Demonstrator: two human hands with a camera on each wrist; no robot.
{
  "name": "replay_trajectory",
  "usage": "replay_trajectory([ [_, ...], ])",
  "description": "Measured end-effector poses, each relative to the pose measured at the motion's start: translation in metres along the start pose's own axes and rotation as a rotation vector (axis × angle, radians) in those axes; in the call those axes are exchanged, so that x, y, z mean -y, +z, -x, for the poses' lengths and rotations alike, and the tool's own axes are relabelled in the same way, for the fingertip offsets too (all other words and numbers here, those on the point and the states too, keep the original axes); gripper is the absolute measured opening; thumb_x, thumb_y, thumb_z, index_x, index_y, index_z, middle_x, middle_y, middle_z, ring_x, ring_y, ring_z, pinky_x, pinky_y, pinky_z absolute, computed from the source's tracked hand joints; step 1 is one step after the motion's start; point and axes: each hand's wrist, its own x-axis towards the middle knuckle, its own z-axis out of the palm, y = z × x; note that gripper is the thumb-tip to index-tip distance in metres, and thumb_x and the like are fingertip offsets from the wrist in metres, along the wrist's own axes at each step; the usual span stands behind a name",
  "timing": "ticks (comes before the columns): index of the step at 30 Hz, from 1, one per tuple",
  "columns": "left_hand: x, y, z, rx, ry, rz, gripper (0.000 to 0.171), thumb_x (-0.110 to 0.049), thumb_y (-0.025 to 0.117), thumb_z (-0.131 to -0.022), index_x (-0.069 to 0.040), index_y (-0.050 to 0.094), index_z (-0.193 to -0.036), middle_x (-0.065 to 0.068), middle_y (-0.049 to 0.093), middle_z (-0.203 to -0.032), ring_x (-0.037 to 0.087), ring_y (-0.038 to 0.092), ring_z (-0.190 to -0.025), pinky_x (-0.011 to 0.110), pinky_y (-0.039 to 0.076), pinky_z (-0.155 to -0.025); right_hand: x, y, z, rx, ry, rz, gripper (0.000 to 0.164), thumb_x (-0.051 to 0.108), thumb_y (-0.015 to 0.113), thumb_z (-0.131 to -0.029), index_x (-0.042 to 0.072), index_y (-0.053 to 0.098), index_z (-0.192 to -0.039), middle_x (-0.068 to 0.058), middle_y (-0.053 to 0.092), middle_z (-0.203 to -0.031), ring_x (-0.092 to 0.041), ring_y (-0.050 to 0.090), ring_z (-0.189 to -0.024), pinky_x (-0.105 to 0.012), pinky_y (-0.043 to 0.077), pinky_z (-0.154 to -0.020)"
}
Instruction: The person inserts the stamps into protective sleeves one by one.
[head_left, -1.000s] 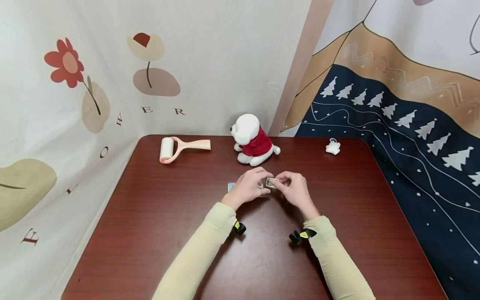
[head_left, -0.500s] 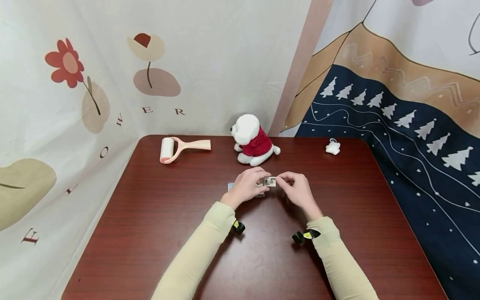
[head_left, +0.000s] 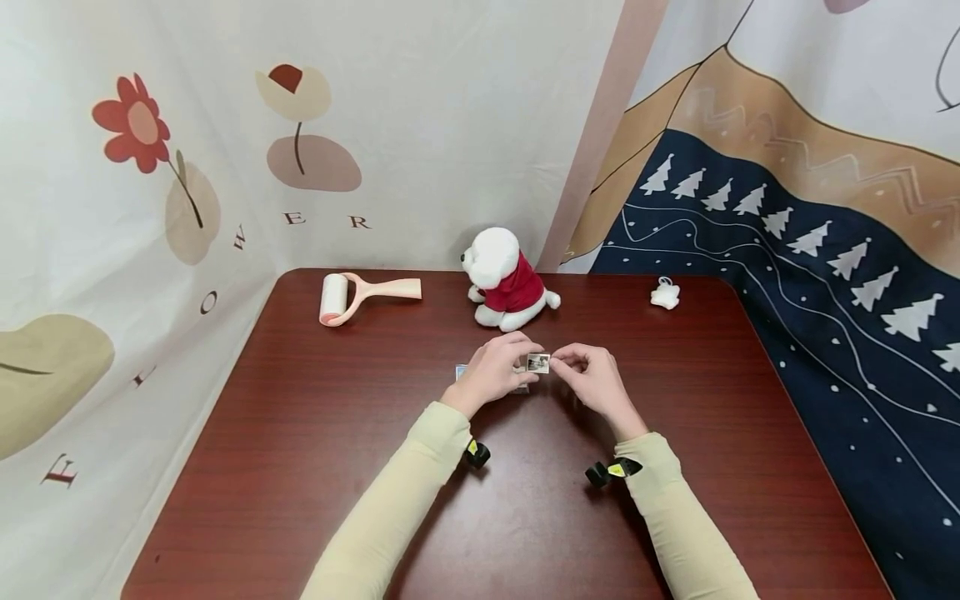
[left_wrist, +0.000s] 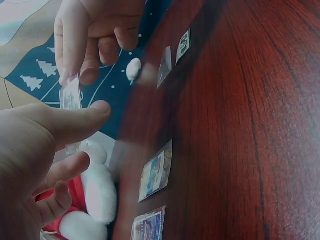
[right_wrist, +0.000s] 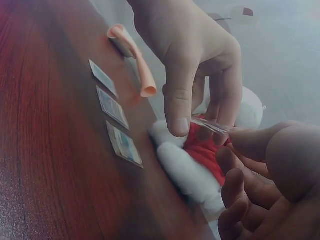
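Observation:
A small stamp-like picture in a clear sleeve [head_left: 537,363] is held above the table between both hands. My left hand [head_left: 491,371] grips the sleeve's left end between thumb and fingers. The thumb and forefinger of my right hand [head_left: 592,375] pinch its right edge. In the right wrist view the sleeve [right_wrist: 210,125] appears nearly edge-on. Below lie more sleeved pictures, such as a bluish one [left_wrist: 156,172] and one with purple tones [left_wrist: 148,225]. A clear sleeve [left_wrist: 165,67] and a dark green picture [left_wrist: 184,47] lie apart from these. From the head, my left hand covers most of them.
A white plush dog in a red shirt [head_left: 517,287] sits at the table's back edge. Left of it lies a peach-handled lint roller [head_left: 375,290]; a small white star-shaped item [head_left: 665,293] is at the back right. Printed curtains hang behind the brown table [head_left: 337,467].
My right hand has drawn back slightly to the right, uncovering the picture's face. The sleeved picture has shifted slightly left since half a second ago. My left hand has barely moved.

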Motion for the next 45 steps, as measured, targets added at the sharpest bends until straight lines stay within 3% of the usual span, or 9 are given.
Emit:
replay_trajectory([
  [9, -0.0026, -0.0008, 0.0008, 0.012, -0.02, 0.009, 0.038, -0.023, 0.089, -0.087, -0.016, 0.077, -0.123, -0.004, 0.071, -0.115, 0.01, 0.065, -0.089, 0.029, 0.055, -0.079, 0.0001, 0.0, -0.0013, 0.028, 0.012, -0.003, 0.007, 0.011, 0.078, -0.094, 0.008, 0.079, -0.101, -0.005, 0.078, -0.089, -0.014, 0.066, -0.069, -0.024, 0.05, -0.06],
  [17, -0.0086, -0.0018, 0.0009, 0.041, -0.02, 0.012, 0.042, -0.026, 0.088, -0.088, -0.015, 0.076, -0.126, -0.003, 0.07, -0.118, 0.013, 0.067, -0.102, 0.032, 0.056, -0.088, -0.0002, 0.0002, -0.0011, 0.053, 0.0, -0.005, 0.009, 0.009, 0.078, -0.094, 0.007, 0.078, -0.102, -0.006, 0.08, -0.09, -0.014, 0.068, -0.071, -0.023, 0.05, -0.061],
  [23, -0.0056, 0.0, 0.0026, 0.041, -0.021, 0.071, 0.032, -0.034, 0.077, -0.098, -0.015, 0.077, -0.123, -0.003, 0.072, -0.112, 0.014, 0.068, -0.095, 0.03, 0.055, -0.083, -0.0017, 0.0002, 0.0002, 0.066, -0.013, -0.009, 0.009, 0.007, 0.078, -0.094, 0.006, 0.078, -0.103, -0.007, 0.08, -0.09, -0.014, 0.068, -0.072, -0.023, 0.051, -0.063],
  [27, -0.0055, -0.0005, 0.0022, 0.022, -0.01, 0.097, 0.019, -0.027, 0.07, -0.103, -0.015, 0.079, -0.115, -0.002, 0.075, -0.107, 0.013, 0.069, -0.096, 0.03, 0.056, -0.086, -0.0011, -0.0005, 0.0005, 0.065, -0.013, -0.01, 0.009, 0.007, 0.078, -0.094, 0.006, 0.078, -0.103, -0.007, 0.08, -0.092, -0.013, 0.069, -0.074, -0.023, 0.052, -0.065],
  [33, -0.0042, -0.0009, -0.0018, -0.021, 0.059, 0.104, 0.013, -0.019, 0.073, -0.101, -0.011, 0.081, -0.108, 0.0, 0.077, -0.099, 0.014, 0.071, -0.093, 0.03, 0.055, -0.088, -0.0012, -0.0028, -0.0001, 0.046, -0.013, -0.017, 0.009, 0.008, 0.077, -0.095, 0.006, 0.078, -0.104, -0.008, 0.08, -0.093, -0.014, 0.068, -0.071, -0.024, 0.052, -0.061],
  [37, -0.0036, -0.0011, -0.0038, -0.031, 0.087, 0.117, 0.012, -0.016, 0.074, -0.1, -0.01, 0.08, -0.108, 0.0, 0.077, -0.099, 0.014, 0.072, -0.094, 0.029, 0.055, -0.088, -0.0028, -0.0049, -0.0005, 0.019, -0.023, -0.015, 0.008, 0.008, 0.077, -0.095, 0.007, 0.079, -0.103, -0.008, 0.079, -0.092, -0.014, 0.065, -0.066, -0.026, 0.05, -0.055],
  [45, -0.0036, 0.0017, -0.0065, -0.052, 0.098, 0.193, 0.017, -0.003, 0.073, -0.098, -0.007, 0.077, -0.114, 0.003, 0.076, -0.1, 0.013, 0.07, -0.091, 0.023, 0.056, -0.084, -0.0055, -0.007, -0.001, -0.005, -0.044, -0.012, 0.008, 0.01, 0.077, -0.095, 0.007, 0.079, -0.102, -0.008, 0.078, -0.091, -0.014, 0.064, -0.065, -0.025, 0.05, -0.057],
])
